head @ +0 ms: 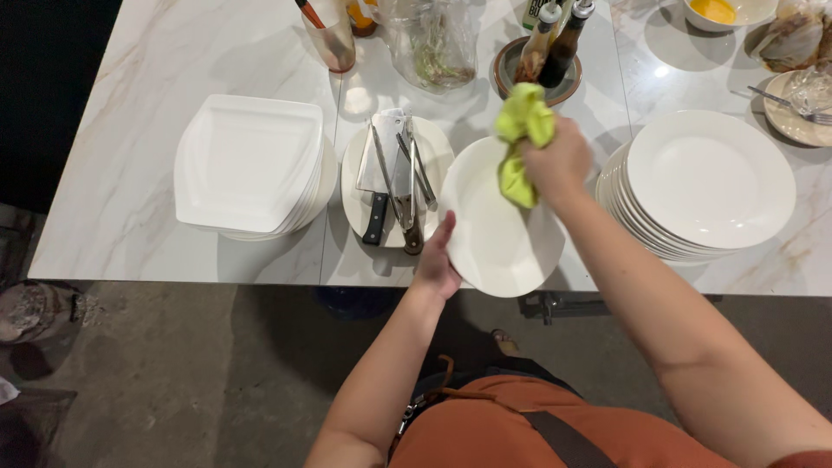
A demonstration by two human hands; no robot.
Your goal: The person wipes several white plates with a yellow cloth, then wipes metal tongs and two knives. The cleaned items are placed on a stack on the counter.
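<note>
My left hand (436, 262) grips the near left edge of a round white plate (494, 234), holding it tilted above the table's front edge. My right hand (556, 160) is closed on a yellow-green cloth (522, 139) and presses it against the plate's upper right part. Both arms reach forward from my orange apron.
A stack of square white plates (247, 165) sits at the left. A stack of round white plates (706, 182) is at the right. Between them an oval plate (351, 186) carries a cleaver (379, 169) and tongs (414, 173). Sauce bottles (555, 39), a glass cup (334, 39) and a plastic bag (433, 43) stand at the back.
</note>
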